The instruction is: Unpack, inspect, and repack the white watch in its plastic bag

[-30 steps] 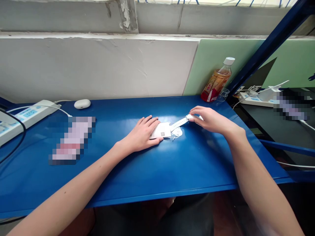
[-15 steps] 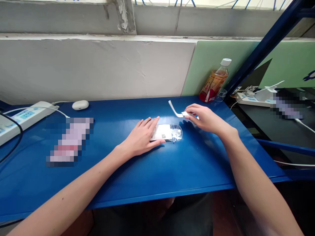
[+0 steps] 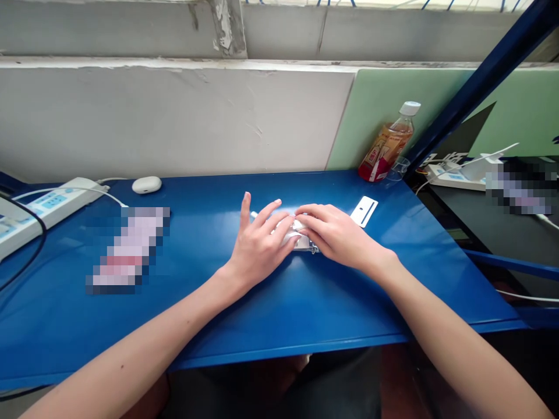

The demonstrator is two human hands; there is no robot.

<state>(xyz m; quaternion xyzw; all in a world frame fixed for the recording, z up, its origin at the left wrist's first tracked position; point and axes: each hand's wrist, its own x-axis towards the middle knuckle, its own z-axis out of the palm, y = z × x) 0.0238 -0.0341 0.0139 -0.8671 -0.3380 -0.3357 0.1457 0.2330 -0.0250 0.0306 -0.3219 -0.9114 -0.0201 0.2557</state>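
Note:
Close together over the middle of the blue desk [image 3: 279, 314], my two hands meet at a small white strip-like piece [image 3: 299, 224]. My left hand [image 3: 262, 247] pinches it with thumb and forefinger while its other fingers stick out. From the other side, the fingertips of my right hand [image 3: 334, 233] close on the same piece. Its exact kind is mostly hidden by fingers. Beneath them lies a clear plastic packet with a white label [image 3: 303, 244], largely covered. A flat white card with a dark slot [image 3: 364, 211] rests just beyond my right hand.
A pixelated phone [image 3: 131, 247] lies at the left on a white cable. Behind it are a white earbud case [image 3: 147, 185] and a power strip [image 3: 52, 203]. A drink bottle [image 3: 388, 145] leans at the back right beside a blue metal post [image 3: 480, 81].
My right hand has moved left to meet my left hand, bringing the white strip along. My left hand has lifted from flat on the packet into a pinch. The white card now lies at right.

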